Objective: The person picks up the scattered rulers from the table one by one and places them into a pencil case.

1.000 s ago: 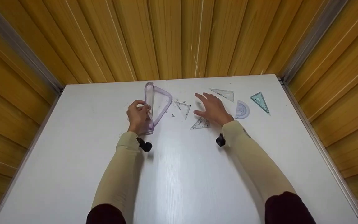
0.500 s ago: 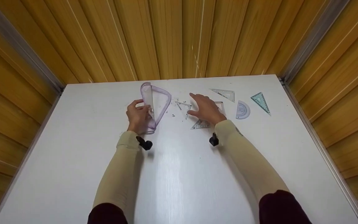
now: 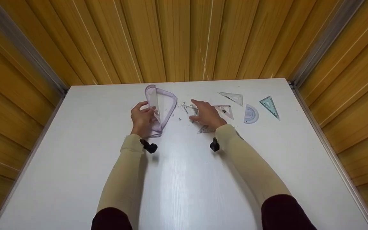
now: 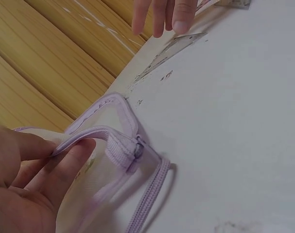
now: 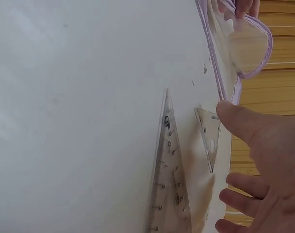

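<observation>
In the head view my left hand (image 3: pixel 141 118) pinches the edge of a see-through zip pouch (image 3: pixel 165 105) with purple trim. The left wrist view shows the trim (image 4: pixel 96 131) between thumb and fingers, the pouch's mouth spread apart. My right hand (image 3: pixel 207 115) hovers with fingers spread beside a small clear set square (image 3: pixel 191 107), which it partly hides. In the right wrist view this set square (image 5: pixel 209 133) lies flat near the thumb, nothing gripped. A second clear set square (image 5: pixel 169 194) lies closer to the camera, partly under the right wrist in the head view.
Right of the hand lie a pinkish set square (image 3: pixel 225 110), a clear set square (image 3: pixel 234 97), a pale purple protractor (image 3: pixel 251 114) and a teal set square (image 3: pixel 275 113). Small dark marks dot the white table (image 3: pixel 184 185). A wood-look wall (image 3: pixel 177 41) borders the back edge.
My right hand has moved left toward the small clear set square, uncovering the pinkish one. The left hand keeps hold of the pouch, whose upper edge has tipped slightly left.
</observation>
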The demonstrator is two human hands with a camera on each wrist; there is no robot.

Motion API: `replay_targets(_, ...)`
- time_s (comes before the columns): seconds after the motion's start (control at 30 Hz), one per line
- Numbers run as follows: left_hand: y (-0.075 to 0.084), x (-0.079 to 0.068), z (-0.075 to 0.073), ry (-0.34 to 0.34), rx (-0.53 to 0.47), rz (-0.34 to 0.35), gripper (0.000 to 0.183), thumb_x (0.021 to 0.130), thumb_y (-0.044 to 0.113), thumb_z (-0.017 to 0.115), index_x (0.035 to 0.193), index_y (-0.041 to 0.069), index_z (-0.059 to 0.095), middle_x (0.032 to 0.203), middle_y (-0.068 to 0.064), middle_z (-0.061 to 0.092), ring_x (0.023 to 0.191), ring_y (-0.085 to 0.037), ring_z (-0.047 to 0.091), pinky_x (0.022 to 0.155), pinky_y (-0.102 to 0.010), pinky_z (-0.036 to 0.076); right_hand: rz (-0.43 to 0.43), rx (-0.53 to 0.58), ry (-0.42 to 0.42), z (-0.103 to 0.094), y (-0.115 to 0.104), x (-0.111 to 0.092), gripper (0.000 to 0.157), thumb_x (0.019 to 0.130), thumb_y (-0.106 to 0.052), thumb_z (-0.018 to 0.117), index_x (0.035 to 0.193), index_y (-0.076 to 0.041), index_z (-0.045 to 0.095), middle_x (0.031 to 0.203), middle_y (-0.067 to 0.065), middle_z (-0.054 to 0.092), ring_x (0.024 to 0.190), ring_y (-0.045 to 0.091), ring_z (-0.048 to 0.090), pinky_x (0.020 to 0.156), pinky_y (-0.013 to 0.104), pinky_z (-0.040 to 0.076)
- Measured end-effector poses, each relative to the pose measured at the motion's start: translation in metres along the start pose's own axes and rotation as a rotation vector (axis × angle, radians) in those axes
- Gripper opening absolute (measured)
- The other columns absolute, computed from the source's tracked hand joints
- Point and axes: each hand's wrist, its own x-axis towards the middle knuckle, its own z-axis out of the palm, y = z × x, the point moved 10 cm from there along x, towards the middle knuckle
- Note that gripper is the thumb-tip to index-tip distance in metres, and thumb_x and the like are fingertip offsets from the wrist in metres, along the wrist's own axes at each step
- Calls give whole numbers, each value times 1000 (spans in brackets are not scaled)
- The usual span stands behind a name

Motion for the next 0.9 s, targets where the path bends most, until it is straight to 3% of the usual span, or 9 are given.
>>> replay_targets(0.6,-12,-3,-1,-6,-64,-97,48,97,-2,66,143,0,51,114,-23,72,95,-31,73,66,-31,61,7,-60,40,4,-1,3,69,98,-30,72,157,-14,42,150,13,54,136,34,48,115,51,37)
replay_targets(0.9,-19,0,-2,14,-79,-102,49,95,-1,69,141,-1,51,111,-24,72,85,-25,73,66,-31,62,-1,-37,70,-1,-3,1,57,95,-19,75,148,-12,55,136,13,63,123,32,55,107,50,43)
